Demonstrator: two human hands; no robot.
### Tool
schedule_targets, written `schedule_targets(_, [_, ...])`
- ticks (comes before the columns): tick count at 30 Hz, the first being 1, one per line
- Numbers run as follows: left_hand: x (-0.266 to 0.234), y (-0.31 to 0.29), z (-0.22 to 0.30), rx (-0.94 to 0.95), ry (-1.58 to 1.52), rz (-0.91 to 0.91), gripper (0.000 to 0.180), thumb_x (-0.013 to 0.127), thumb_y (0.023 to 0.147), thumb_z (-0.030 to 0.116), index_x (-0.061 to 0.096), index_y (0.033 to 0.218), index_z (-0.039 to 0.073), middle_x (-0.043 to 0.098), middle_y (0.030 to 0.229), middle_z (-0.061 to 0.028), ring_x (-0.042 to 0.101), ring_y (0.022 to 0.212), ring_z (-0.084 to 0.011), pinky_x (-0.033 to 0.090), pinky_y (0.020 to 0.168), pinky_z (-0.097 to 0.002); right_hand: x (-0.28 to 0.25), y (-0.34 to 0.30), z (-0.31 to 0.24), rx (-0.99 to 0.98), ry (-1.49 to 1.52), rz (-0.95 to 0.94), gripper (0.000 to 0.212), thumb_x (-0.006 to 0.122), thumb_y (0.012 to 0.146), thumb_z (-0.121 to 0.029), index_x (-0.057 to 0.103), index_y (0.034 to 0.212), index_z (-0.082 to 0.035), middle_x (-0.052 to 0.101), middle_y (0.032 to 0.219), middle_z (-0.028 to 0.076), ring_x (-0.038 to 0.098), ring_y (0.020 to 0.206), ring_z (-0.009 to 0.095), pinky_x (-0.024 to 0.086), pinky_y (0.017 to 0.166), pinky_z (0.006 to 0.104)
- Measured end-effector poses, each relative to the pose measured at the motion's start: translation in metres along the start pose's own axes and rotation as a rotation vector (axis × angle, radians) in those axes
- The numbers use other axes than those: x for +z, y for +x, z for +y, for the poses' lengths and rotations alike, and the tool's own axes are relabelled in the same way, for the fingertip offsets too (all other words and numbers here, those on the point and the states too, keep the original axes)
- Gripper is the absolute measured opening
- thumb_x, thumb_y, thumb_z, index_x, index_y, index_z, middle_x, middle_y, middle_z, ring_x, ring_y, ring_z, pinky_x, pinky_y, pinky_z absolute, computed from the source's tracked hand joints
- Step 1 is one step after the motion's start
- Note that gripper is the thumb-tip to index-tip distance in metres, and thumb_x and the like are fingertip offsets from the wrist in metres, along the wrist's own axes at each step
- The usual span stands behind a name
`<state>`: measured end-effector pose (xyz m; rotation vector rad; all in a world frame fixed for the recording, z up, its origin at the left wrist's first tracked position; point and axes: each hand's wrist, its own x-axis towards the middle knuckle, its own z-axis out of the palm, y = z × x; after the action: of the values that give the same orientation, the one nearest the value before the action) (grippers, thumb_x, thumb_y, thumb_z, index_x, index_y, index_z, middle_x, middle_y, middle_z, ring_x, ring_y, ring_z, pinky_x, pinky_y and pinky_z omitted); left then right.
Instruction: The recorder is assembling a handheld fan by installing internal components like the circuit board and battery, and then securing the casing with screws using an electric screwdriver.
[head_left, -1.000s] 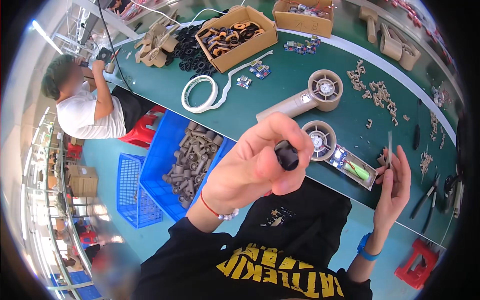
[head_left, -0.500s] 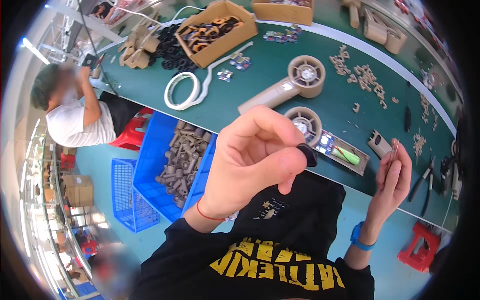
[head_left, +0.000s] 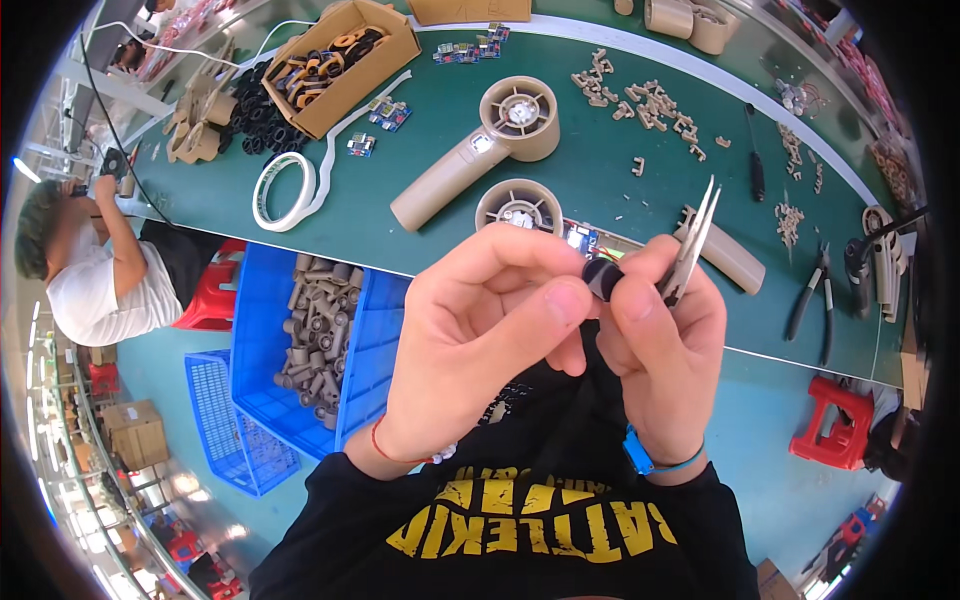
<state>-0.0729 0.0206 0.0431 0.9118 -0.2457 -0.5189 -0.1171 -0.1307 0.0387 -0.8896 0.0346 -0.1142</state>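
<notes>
- Head view: the left hand (head_left: 490,325) is clamped on a small black round part (head_left: 602,278), pinching it between thumb and forefinger.
- The right hand (head_left: 668,345) is just beside the left, closed on metal tweezers (head_left: 698,240) whose prongs point up and away from the person. Its thumb and forefinger are at the right side of the black round part — whether they grip it too, I cannot tell.
- Just beyond the left hand is a beige fan head (head_left: 515,205), with a circuit board (head_left: 580,236) to its right; the hands hide what lies nearer. Farther beyond, a beige fan with a handle (head_left: 450,180) lies on the green table (head_left: 620,195).
- Near the right hand, on its right, lies a beige handle piece (head_left: 735,262). Farther right are pliers (head_left: 821,270) and a dark screwdriver (head_left: 756,178); beyond the hand, small beige clips (head_left: 655,108) lie scattered.
- Left of and beyond the left hand are a roll of white tape (head_left: 262,200) and a cardboard box (head_left: 375,85) of black and orange rings.
- Left of the left hand — below table height — a blue bin (head_left: 360,340) holds many beige parts (head_left: 318,345).
</notes>
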Motion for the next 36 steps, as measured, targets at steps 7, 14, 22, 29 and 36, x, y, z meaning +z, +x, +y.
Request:
schedule_targets(7, [-0.003, 0.004, 0.003, 0.179, 0.342, 0.148, 0.015, 0.053, 0.093, 0.008, 0.056, 0.103, -0.002, 0.064, 0.091, -0.0090, 0.060, 0.068, -0.0131, 0.046, 0.058, -0.0231, 0.003, -0.001, 0.002, 0.061, -0.083, 0.084, 0.008, 0.063, 0.090, -0.006, 0.057, 0.093, 0.000, 0.059, 0.076, -0.001, 0.048, 0.066, 0.001, 0.036, 0.057, 0.0160])
schedule_targets(14, [-0.085, 0.065, 0.023, 0.464, 1.651, 0.244, 0.030, 0.069, 0.080, 0.014, 0.060, 0.105, 0.001, 0.062, 0.095, -0.0138, 0.060, 0.090, -0.0294, 0.047, 0.078, -0.0366, -0.016, -0.010, 0.004, 0.024, -0.315, 0.132, 0.029, 0.044, 0.093, -0.031, 0.038, 0.075, -0.009, 0.041, 0.057, 0.002, 0.030, 0.047, 0.005, 0.021, 0.042, 0.0197])
schedule_targets(22, [-0.085, 0.071, 0.019, 0.391, 1.535, 0.185, 0.035, 0.076, 0.073, 0.016, 0.063, 0.101, 0.003, 0.063, 0.091, -0.0133, 0.062, 0.082, -0.0324, 0.049, 0.073, -0.0372, -0.029, -0.026, 0.008, -0.077, -0.411, 0.245, 0.019, 0.049, 0.096, -0.019, 0.045, 0.084, -0.005, 0.052, 0.063, 0.005, 0.038, 0.050, 0.004, 0.028, 0.044, 0.0184])
schedule_targets(29, [-0.038, 0.032, 0.044, 0.553, 1.418, 0.242, 0.038, 0.081, 0.064, 0.008, 0.066, 0.098, 0.003, 0.063, 0.084, -0.0107, 0.061, 0.077, -0.0247, 0.048, 0.070, -0.0309, -0.040, -0.032, -0.002, -0.234, -0.356, 0.214, 0.014, 0.063, 0.089, -0.008, 0.051, 0.090, 0.001, 0.062, 0.073, 0.010, 0.065, 0.066, 0.018, 0.050, 0.058, 0.0232])
schedule_targets(36, [0.010, -0.010, 0.001, 0.033, 0.610, 0.158, 0.049, 0.072, 0.079, 0.000, 0.049, 0.122, 0.001, 0.059, 0.107, -0.0065, 0.059, 0.087, -0.0105, 0.046, 0.073, -0.0224, -0.020, -0.027, 0.001, -0.373, -0.290, 0.112, 0.018, 0.067, 0.081, 0.006, 0.056, 0.094, 0.004, 0.064, 0.078, 0.011, 0.065, 0.067, 0.016, 0.051, 0.062, 0.0239])
